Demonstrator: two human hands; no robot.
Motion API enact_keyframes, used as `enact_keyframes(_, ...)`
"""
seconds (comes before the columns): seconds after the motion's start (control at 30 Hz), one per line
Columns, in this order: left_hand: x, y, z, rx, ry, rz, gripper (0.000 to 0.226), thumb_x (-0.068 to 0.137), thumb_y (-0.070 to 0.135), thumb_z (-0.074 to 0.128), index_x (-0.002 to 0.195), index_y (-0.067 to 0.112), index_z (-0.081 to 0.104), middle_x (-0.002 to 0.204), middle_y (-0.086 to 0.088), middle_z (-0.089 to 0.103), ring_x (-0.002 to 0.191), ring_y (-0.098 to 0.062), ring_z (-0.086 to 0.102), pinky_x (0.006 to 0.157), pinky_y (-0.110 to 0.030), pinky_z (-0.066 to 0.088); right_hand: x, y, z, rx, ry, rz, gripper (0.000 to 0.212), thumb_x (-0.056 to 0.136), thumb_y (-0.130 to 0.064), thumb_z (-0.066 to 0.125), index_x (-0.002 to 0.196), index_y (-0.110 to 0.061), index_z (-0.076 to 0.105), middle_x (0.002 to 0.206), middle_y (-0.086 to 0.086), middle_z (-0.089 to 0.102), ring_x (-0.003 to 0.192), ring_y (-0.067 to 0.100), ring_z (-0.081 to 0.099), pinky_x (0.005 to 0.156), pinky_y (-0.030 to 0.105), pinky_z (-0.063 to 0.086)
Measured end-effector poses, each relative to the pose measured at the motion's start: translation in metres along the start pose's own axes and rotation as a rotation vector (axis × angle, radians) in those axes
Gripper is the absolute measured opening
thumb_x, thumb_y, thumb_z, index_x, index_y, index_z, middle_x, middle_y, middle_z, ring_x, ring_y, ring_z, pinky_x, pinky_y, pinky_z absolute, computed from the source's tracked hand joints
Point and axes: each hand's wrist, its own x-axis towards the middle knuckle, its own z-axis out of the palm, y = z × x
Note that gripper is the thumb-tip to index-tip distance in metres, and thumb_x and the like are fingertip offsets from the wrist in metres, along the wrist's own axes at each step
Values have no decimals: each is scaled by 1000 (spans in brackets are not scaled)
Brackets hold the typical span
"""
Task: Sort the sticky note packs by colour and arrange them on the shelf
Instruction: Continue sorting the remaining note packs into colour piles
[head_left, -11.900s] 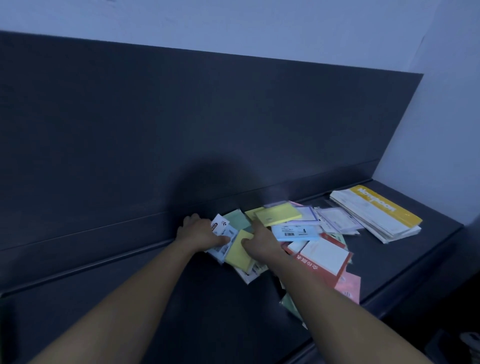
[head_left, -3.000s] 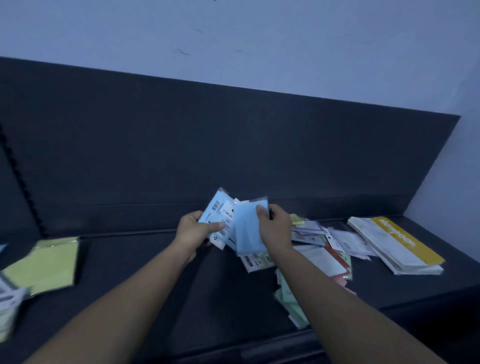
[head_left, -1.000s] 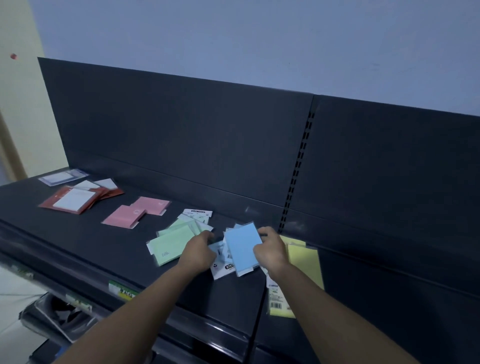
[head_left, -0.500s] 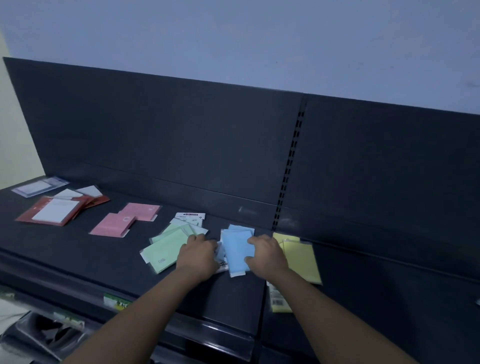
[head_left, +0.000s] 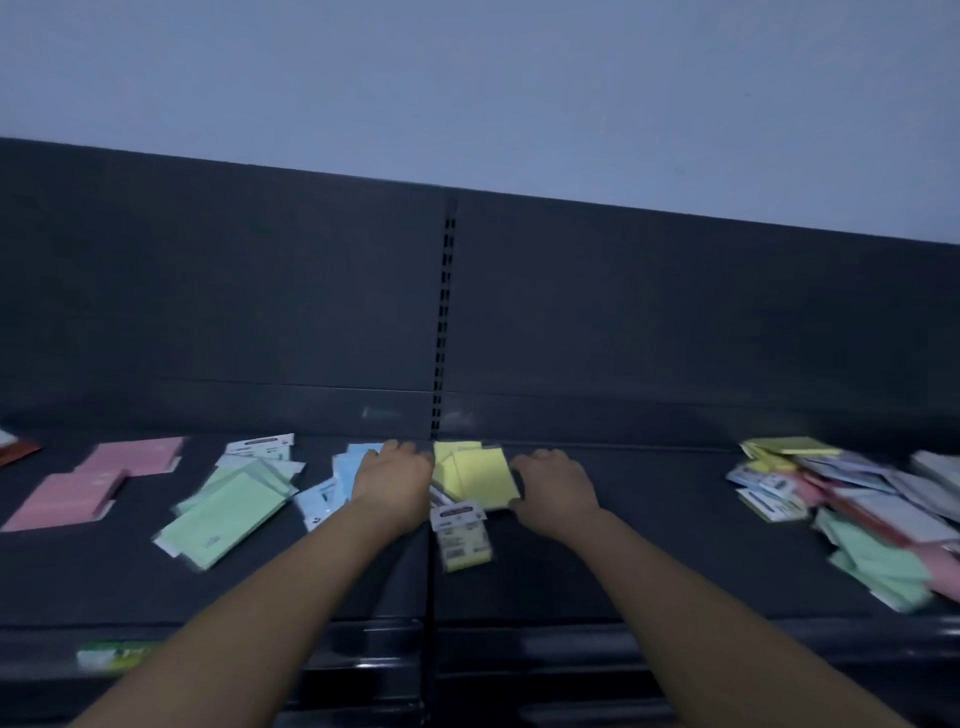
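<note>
Sorted groups of sticky note packs lie along the dark shelf (head_left: 649, 561): pink packs (head_left: 88, 488) at the left, green packs (head_left: 228, 512), blue packs (head_left: 337, 483), then yellow packs (head_left: 475, 475). My left hand (head_left: 392, 480) rests palm down over the right part of the blue packs, fingers spread. My right hand (head_left: 553, 486) lies just right of the yellow packs, touching their edge, with nothing in it. An unsorted mixed pile (head_left: 852, 509) of packs sits at the far right.
A slotted upright (head_left: 441, 332) divides the shelf's dark back panel behind the hands. A red pack's corner (head_left: 18, 452) shows at the far left edge. A green price label (head_left: 117, 654) sits on the shelf's front rail.
Both hands have let go of the blue packs, which now lie on the shelf. My right hand has moved right past the yellow packs. The view has swung right, showing the unsorted pile.
</note>
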Motion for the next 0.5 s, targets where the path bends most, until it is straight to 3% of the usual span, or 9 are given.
enact_keyframes(0.17,16,54,-6,-21,1,111,43,87,23,60,129,16,49,127,-7,51,121,-26,42,98,-36,36,-28,54,-9,-32,-9,118,52,94,-38,54,140,-18,40,136,8,46,126,27,40,103,38,35)
enact_keyframes(0.5,54,190,-11,-99,17,268,37,88,31,59,121,16,51,125,-5,51,118,-25,44,94,-36,38,-72,183,-17,-44,-20,293,50,91,-38,59,134,-17,47,132,9,50,127,28,42,101,38,38)
